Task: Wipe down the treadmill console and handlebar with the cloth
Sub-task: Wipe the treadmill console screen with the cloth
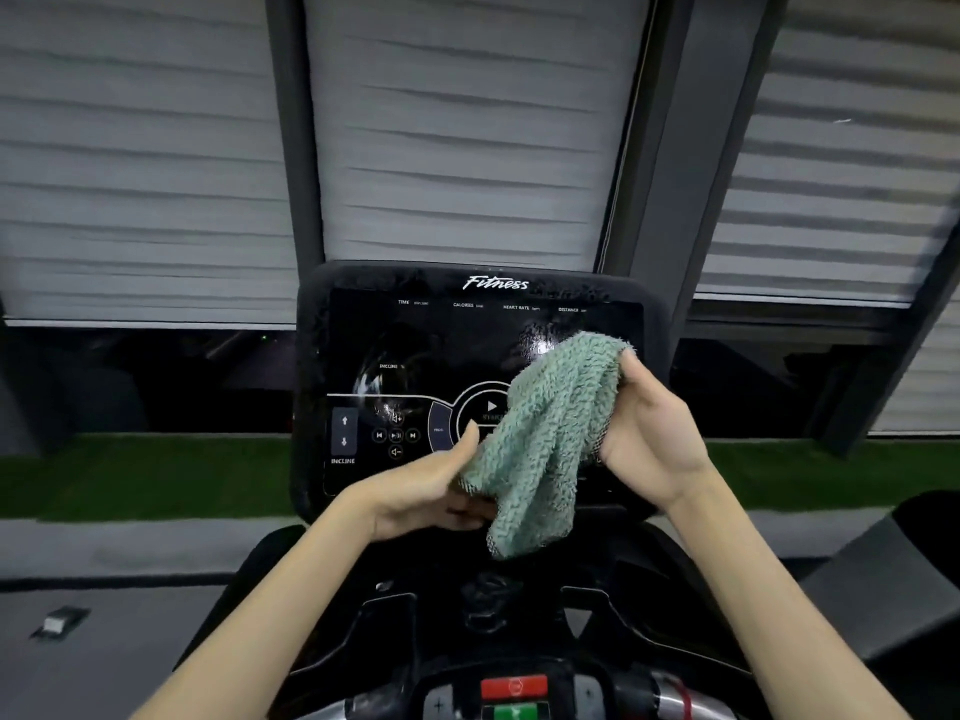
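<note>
A fluffy green cloth (545, 439) hangs between both hands in front of the black treadmill console (415, 350), whose glossy panel shows wet streaks. My right hand (644, 439) grips the cloth's upper part, thumb up along its edge. My left hand (431, 491) holds the cloth's lower left edge, thumb on top and fingers underneath. The cloth is held off the panel and covers the round start button area. The handlebar (670, 691), with silver grip sensors, runs along the bottom edge below my forearms.
A red stop button (514, 687) and a green button (514, 711) sit on the lower bar. Black cup-holder recesses (488, 605) lie under the console. Grey blinds, dark window frames and a strip of green turf (145, 475) are beyond. Another machine's edge (883, 579) is at right.
</note>
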A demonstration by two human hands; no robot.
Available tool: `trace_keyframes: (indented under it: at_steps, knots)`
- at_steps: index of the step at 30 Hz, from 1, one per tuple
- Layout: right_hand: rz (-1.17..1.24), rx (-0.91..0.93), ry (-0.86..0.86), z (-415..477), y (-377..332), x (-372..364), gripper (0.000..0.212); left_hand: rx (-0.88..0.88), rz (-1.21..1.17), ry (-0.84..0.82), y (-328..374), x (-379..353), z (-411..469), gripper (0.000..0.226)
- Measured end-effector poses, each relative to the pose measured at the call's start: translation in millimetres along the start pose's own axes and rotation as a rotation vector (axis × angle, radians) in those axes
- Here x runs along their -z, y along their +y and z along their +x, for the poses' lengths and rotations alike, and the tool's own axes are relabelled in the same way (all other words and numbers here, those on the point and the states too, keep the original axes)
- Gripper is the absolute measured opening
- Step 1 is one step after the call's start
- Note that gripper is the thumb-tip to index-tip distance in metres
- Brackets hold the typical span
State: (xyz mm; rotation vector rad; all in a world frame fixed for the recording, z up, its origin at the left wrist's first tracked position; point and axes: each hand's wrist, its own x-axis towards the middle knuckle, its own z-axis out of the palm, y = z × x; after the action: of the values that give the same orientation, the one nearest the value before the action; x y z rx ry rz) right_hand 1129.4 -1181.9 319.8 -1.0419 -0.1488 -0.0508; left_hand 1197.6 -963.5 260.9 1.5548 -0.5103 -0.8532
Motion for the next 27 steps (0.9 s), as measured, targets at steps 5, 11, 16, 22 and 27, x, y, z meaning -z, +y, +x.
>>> trace_keyframes:
  at_steps: [5, 11, 16, 22, 27]
  knots:
    - [0.032, 0.039, 0.025, 10, -4, 16, 0.05, -0.26, -0.276, 0.197, 1, 1, 14, 0.047]
    - [-0.065, 0.024, 0.045, 19, -5, 34, 0.045, -0.343, -0.291, 0.443, 18, 3, 27, 0.04]
    - [-0.359, 0.038, 0.096, 21, -7, 45, 0.03, -0.282, 0.029, 0.626, 26, 20, 25, 0.119]
    - [-0.733, -0.116, 0.264, 29, -16, 70, 0.021, -0.327, 0.405, 0.525, 40, 34, 17, 0.05]
    - [-0.953, -0.339, 0.289, 34, -25, 83, 0.027, -0.292, 0.726, 0.533, 40, 42, 23, 0.042]
